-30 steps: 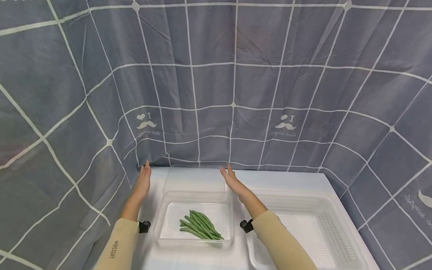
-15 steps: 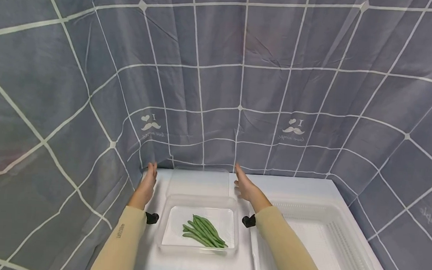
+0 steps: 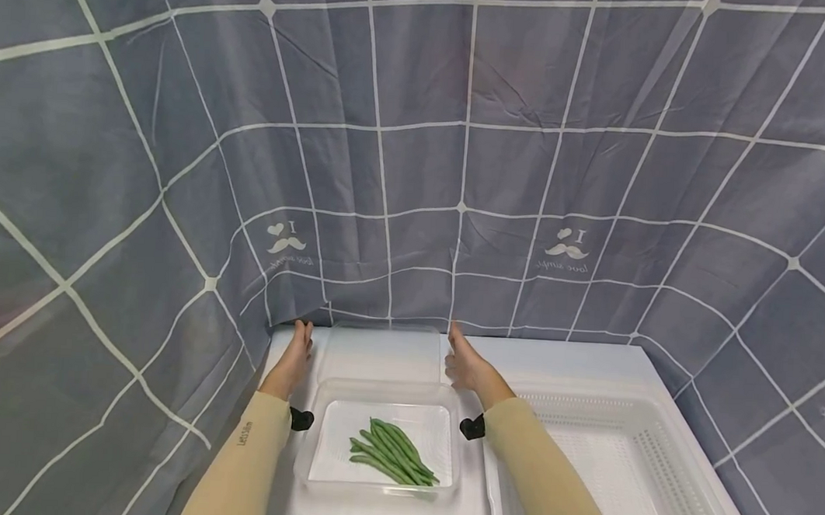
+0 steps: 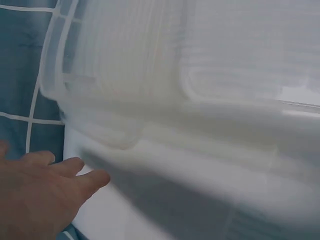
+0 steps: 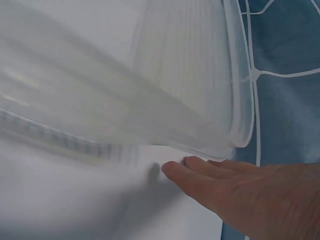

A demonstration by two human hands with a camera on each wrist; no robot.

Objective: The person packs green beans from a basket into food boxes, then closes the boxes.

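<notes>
Green beans [image 3: 395, 453] lie in a bundle in a clear plastic container [image 3: 307, 454] on the white table. Behind it is another clear, see-through rectangular plastic piece [image 3: 382, 357]; whether it is a lid or a second container I cannot tell. My left hand [image 3: 293, 364] is on its left side, fingers stretched forward; the left wrist view shows the hand [image 4: 45, 195] apart from the plastic rim. On the right side, my right hand [image 3: 473, 367] is held with extended fingers. In the right wrist view that hand [image 5: 240, 190] is just below a clear rim; contact is unclear.
A white perforated basket [image 3: 673, 489] stands at the right, partly under the right forearm. Grey curtain [image 3: 424, 172] with white grid lines encloses the back and both sides of the table [image 3: 540, 357].
Both hands have come closer to the clear plastic piece from either side, the left one moving rightward. The head view has shifted slightly. The beans remain in their container.
</notes>
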